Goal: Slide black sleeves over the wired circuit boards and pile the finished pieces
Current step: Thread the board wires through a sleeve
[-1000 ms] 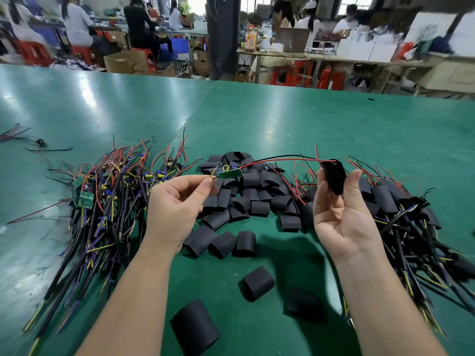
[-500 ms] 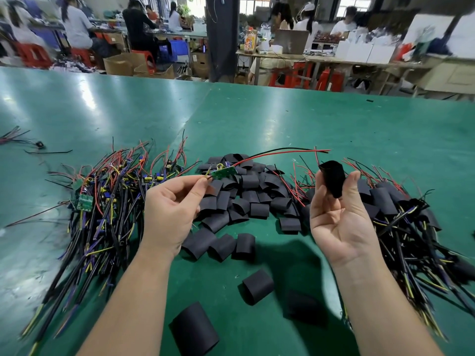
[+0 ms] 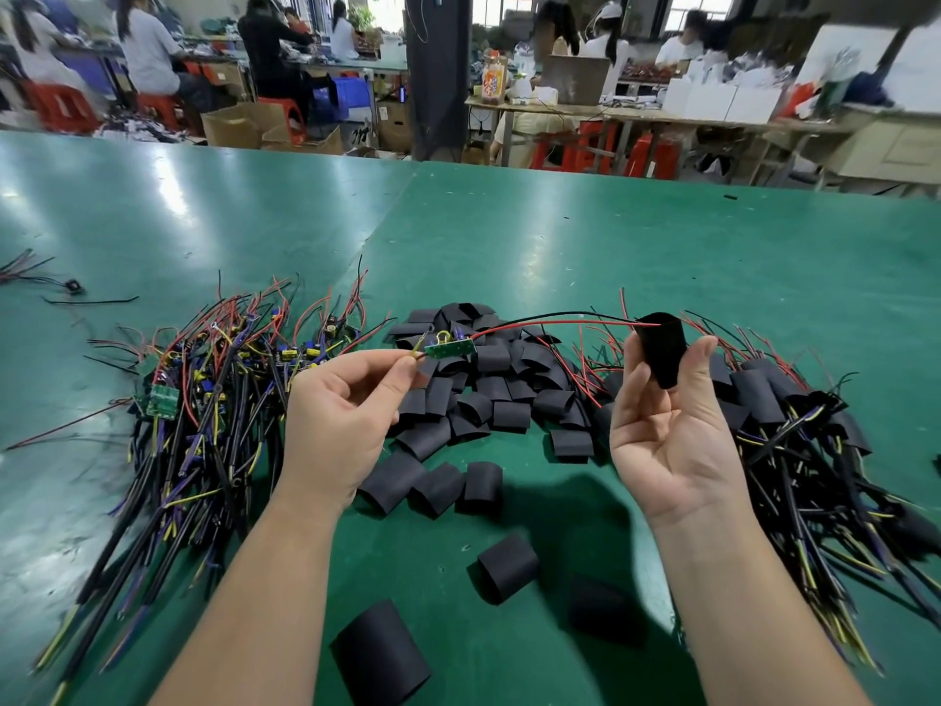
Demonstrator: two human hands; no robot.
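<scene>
Head: circuit board (image 3: 450, 348) long axis sideways, wires toward sleeve (image 3: 662, 349).

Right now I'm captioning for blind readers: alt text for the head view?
Left hand pinches a wired circuit board, right hand holds a black sleeve at its wire tips; loose sleeves and wired piles lie on the green table.

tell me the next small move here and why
Probably bring the black sleeve in the right hand leftward along the red and black wires, which reach its mouth, towards the bare circuit board that the left hand pinches by its other leads.
</scene>
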